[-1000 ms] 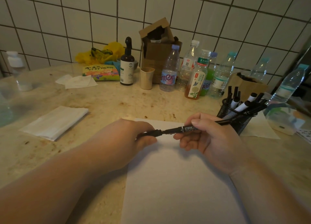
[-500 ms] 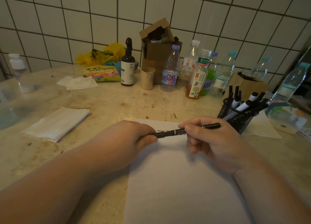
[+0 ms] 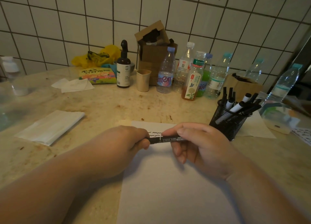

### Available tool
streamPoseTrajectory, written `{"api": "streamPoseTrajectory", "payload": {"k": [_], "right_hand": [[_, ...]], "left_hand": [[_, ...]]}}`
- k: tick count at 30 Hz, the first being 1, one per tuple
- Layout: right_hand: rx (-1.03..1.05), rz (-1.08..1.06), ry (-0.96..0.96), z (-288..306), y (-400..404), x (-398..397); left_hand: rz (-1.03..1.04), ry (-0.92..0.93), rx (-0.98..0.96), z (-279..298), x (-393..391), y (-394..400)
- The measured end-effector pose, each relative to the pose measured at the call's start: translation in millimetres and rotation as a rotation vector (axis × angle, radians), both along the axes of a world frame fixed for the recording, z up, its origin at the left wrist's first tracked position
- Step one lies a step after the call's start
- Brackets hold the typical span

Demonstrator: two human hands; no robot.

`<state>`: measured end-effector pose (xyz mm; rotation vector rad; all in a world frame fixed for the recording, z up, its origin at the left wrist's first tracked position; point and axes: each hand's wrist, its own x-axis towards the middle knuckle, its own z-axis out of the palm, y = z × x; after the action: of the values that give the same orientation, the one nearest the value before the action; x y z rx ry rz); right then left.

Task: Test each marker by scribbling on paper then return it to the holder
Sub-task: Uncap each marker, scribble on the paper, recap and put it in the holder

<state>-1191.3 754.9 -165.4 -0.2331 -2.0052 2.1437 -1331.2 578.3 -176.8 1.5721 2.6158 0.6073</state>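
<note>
A black marker [image 3: 165, 139] lies level above the white paper [image 3: 171, 186], held between both hands. My left hand [image 3: 121, 146] grips its left end, which looks like the cap, with fingers curled round it. My right hand [image 3: 196, 144] pinches the barrel between thumb and forefinger. Two short wavy black scribbles [image 3: 154, 134] show on the paper just behind the marker. The black mesh holder [image 3: 225, 121] stands to the right of my right hand with several markers [image 3: 239, 104] in it.
Several drink bottles [image 3: 193, 76], a dark pump bottle [image 3: 123, 67], a beige cup [image 3: 143, 80] and a cardboard box [image 3: 153, 52] line the tiled wall. A folded napkin [image 3: 50, 126] lies left. A plastic bottle [image 3: 284, 84] stands far right.
The marker was longer and stretched out a second ago; the two hands have come closer together along it, and my right hand now covers most of the barrel.
</note>
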Motion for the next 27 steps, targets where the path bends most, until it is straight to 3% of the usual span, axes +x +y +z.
{"api": "streamPoseTrajectory", "payload": {"k": [11,13,17,22,27], "right_hand": [[-0.020,0.125,0.003,9.3,1.9,8.0],[-0.017,0.114,-0.006,8.2,3.1,6.7],[-0.050,0.063,-0.032,0.7,-0.6,-0.2],[-0.021,0.066,0.056,5.6,-4.3,1.6],[0.366,-0.207,0.076,20.7,-10.5,-2.6]], "left_hand": [[-0.170,-0.495,0.053,11.2,2.0,-8.5],[-0.144,-0.454,0.030,8.8,2.4,-6.9],[-0.022,-0.153,0.002,1.1,-3.1,-1.7],[-0.016,-0.148,0.064,0.4,-6.9,1.4],[0.026,-0.208,0.131,-1.0,-7.4,-0.7]]}}
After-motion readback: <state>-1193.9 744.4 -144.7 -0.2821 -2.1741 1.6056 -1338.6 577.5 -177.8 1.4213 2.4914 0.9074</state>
